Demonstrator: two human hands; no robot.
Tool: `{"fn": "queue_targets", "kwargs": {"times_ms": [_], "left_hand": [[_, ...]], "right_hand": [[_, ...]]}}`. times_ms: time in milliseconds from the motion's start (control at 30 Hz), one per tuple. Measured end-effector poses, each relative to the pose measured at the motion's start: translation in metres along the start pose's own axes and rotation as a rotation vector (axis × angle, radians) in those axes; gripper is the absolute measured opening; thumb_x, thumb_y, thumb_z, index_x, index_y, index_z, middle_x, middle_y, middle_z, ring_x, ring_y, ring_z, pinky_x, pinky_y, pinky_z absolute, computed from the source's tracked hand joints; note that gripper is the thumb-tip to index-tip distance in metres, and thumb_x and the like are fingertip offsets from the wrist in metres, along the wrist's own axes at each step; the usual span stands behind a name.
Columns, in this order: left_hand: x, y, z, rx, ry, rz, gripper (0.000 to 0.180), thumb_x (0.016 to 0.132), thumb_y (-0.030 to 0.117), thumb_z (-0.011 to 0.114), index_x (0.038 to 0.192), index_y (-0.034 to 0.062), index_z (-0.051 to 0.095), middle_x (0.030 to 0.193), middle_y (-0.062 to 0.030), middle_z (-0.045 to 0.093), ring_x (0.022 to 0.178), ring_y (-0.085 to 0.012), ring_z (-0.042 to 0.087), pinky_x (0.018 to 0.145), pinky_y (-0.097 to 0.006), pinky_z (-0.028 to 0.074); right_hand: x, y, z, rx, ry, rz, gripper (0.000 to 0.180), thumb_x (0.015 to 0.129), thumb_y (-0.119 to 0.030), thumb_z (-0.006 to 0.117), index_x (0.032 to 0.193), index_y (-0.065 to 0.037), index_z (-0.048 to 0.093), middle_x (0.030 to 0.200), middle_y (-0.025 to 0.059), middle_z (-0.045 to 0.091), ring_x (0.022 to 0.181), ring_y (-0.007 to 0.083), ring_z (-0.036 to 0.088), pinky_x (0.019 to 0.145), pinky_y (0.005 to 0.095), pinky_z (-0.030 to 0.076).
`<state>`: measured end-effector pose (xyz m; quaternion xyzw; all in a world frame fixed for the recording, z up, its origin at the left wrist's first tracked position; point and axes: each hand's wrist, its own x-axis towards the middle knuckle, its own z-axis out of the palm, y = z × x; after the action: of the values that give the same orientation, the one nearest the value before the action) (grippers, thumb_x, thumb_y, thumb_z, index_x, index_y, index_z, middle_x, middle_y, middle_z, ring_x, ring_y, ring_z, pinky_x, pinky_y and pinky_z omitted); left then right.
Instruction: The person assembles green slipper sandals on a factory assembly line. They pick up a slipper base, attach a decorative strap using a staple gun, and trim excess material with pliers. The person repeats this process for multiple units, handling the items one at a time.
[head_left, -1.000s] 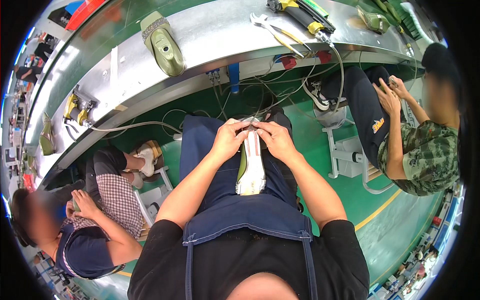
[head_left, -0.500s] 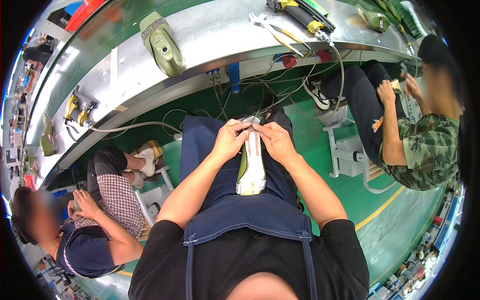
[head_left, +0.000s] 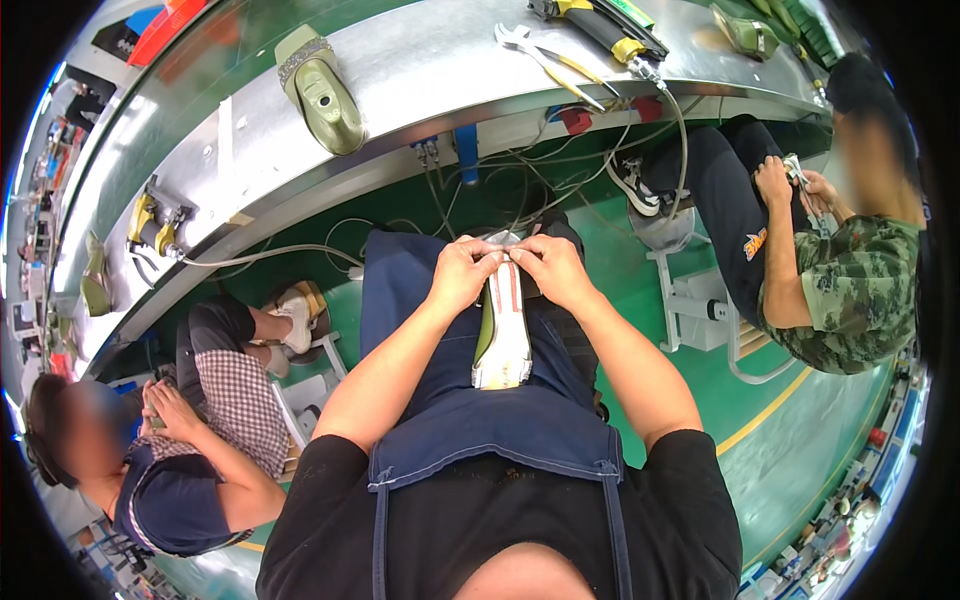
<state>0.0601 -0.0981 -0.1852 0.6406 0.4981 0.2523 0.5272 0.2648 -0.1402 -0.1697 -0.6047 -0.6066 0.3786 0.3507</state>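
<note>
A green shoe last (head_left: 508, 335) with a whitish sole side turned up lies lengthwise across my lap. Two reddish stripes run along its far half. My left hand (head_left: 466, 272) grips the far tip from the left, its thumb and fingers pinched on the edge. From the other side my right hand (head_left: 552, 268) pinches the same tip, the two thumbs nearly meeting. Greyish material shows at the tip between the fingers, which hide most of it.
On the metal bench (head_left: 420, 80) ahead lie another green last with a glittery strap (head_left: 322, 95), pincers (head_left: 550, 62), and staple guns (head_left: 600, 30) (head_left: 155, 222). Air hoses hang beneath. Co-workers sit at left (head_left: 190, 450) and right (head_left: 835, 270).
My fingers have shifted slightly at the last's tip, the right hand a little higher. The last stays put. The right co-worker's far hand has come down beside the other hand.
</note>
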Motion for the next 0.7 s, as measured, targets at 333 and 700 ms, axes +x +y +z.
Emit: {"fn": "queue_targets", "kwargs": {"times_ms": [333,700], "left_hand": [[-0.002,0.009,-0.001,-0.059,-0.034,-0.008,0.019,0.091,0.012,0.079,0.101,-0.0042,0.08,0.095,-0.0102,0.069,0.088,-0.0184,0.068,0.081,-0.033,0.053],[-0.028,-0.007,0.011,-0.059,-0.047,-0.007,0.049,0.093,0.017,0.076,0.137,-0.0018,0.066,0.122,-0.0149,0.072,0.115,-0.0224,0.069,0.102,-0.034,0.052]], "right_hand": [[0.008,-0.007,-0.001,0.187,-0.104,0.2,0.013,0.086,-0.007,0.08,0.093,0.004,0.076,0.087,0.014,0.078,0.081,0.0183,0.075,0.076,0.0343,0.058],[-0.016,-0.002,0.014,0.02,-0.066,0.182,0.028,0.094,-0.019,0.074,0.108,0.005,0.07,0.098,0.0202,0.078,0.087,0.0255,0.078,0.076,0.0392,0.058]]}}
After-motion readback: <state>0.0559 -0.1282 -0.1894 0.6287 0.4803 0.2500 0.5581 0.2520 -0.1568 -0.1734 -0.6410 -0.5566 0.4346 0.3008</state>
